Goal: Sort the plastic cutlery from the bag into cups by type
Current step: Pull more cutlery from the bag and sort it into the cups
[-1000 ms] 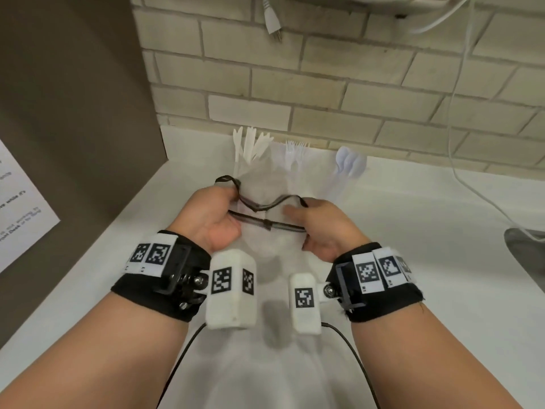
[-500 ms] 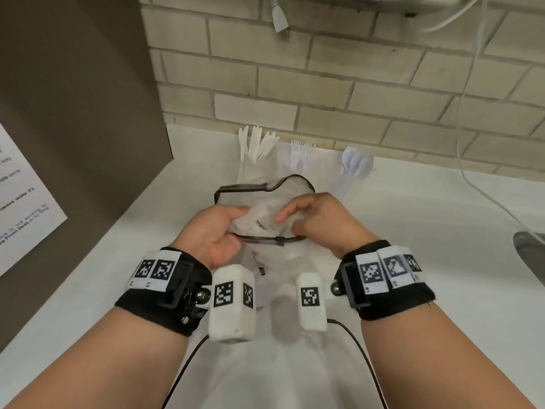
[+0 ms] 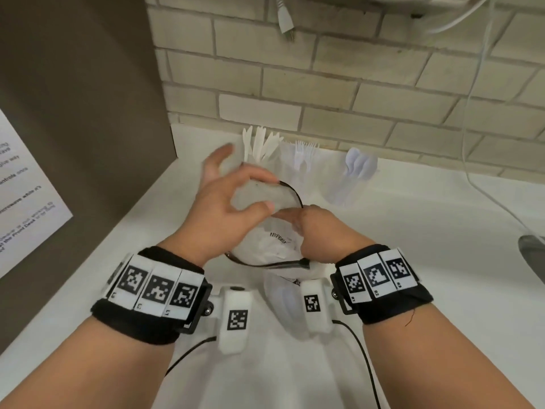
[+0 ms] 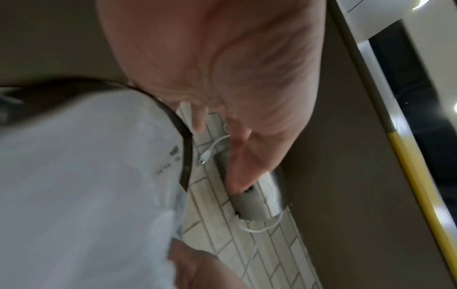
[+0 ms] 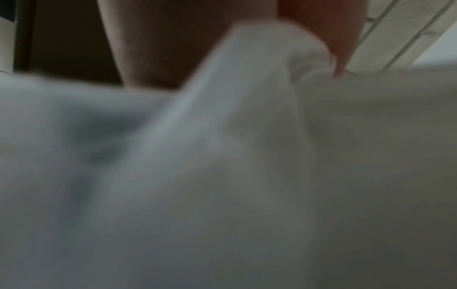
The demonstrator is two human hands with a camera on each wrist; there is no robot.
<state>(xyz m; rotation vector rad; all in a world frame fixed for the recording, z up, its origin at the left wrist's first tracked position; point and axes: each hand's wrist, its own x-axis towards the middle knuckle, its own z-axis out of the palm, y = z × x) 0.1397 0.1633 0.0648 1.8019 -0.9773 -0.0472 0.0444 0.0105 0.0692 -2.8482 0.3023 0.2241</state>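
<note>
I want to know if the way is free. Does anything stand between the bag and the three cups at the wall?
Nothing visible does. The bag, held by the left hand and right hand, is directly in front of the cups; only bare counter lies between.

Frosted bag [image 3: 267,246] held above the white counter [image 3: 427,261]; sorted white cutlery stands along the counter's back edge.

The bag is translucent white plastic with a dark zip rim and printed lettering, its mouth pulled open and tilted toward the back wall; what is inside cannot be made out. Three clear cups stand in a row at the back edge: knives [image 3: 261,143] at the left, forks [image 3: 305,153] in the middle, spoons [image 3: 359,165] at the right, all upright, heads up.
</note>
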